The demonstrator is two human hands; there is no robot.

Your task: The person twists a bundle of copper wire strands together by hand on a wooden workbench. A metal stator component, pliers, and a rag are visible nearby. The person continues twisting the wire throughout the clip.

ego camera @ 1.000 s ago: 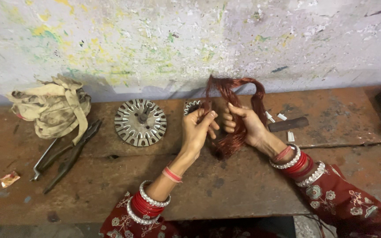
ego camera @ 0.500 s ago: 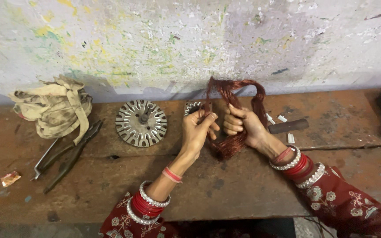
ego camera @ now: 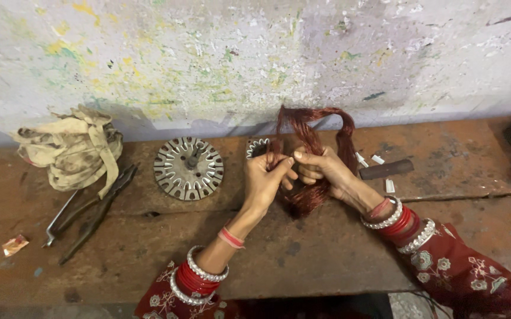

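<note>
— What has changed since a second ago?

— Very little. The left hand (ego camera: 265, 177) has crept a shade closer to the right hand (ego camera: 320, 171), so the fingertips now nearly meet over the wire; the looped bundle of reddish-brown copper wire (ego camera: 311, 147) leans much as it did.

— How is it held?

— The left hand pinches a few strands between thumb and forefinger. The right hand is closed round the bundle's middle, fingers curled, which keeps the loops gathered while single strands are picked at. The top loop stands up against the paint-flecked wall, and the lower tail hangs onto the worn brown wooden table (ego camera: 326, 260), toward its back edge, right of centre.

— And around it?

— Just left of the hands lies a round grey slotted metal disc with a hub (ego camera: 188, 168), flat, within reach. A smaller toothed metal ring (ego camera: 257, 146) peeks out behind the left hand. Toward the table's left end a pair of dark metal pliers (ego camera: 93, 208) lies slantwise, and behind it a heap of dirty cream cloth strips (ego camera: 72, 147) sits against the wall. By the right hand rest a dark flat bar (ego camera: 386, 169) and small white slips (ego camera: 378, 159).
</note>
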